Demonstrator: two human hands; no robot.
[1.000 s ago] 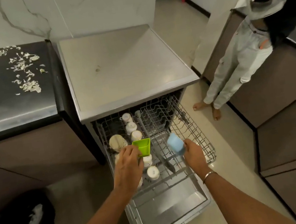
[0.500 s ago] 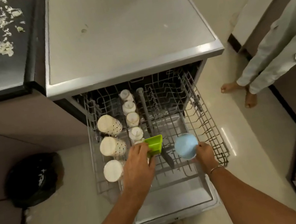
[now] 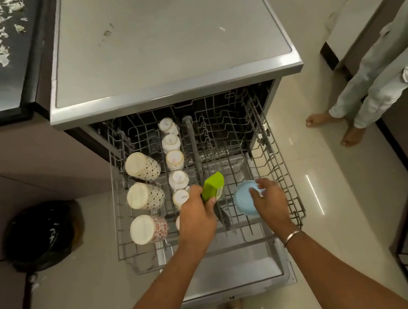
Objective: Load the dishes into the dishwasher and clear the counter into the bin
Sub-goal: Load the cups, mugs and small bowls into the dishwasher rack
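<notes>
Left hand (image 3: pixel 197 216) grips green tub (image 3: pixel 211 186), tilted above rack (image 3: pixel 279 169). Right hand (image 3: pixel 268 200) on blue bowl (image 3: pixel 244 201) in rack; grasp unclear, cannot tell. Risk: unseated bowl tips; tub knocks cups (image 3: pixel 179 179).

Your green square tub (image 3: pixel 212 186) tips sideways in the middle of the dishwasher rack (image 3: pixel 275 159). Your pale blue bowl (image 3: pixel 243 202) lies at its four o'clock.

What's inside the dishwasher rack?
Three mugs, a row of small white cups, a green tub in the left hand and a blue bowl at the right hand. The left hand covers part of that row.
</notes>
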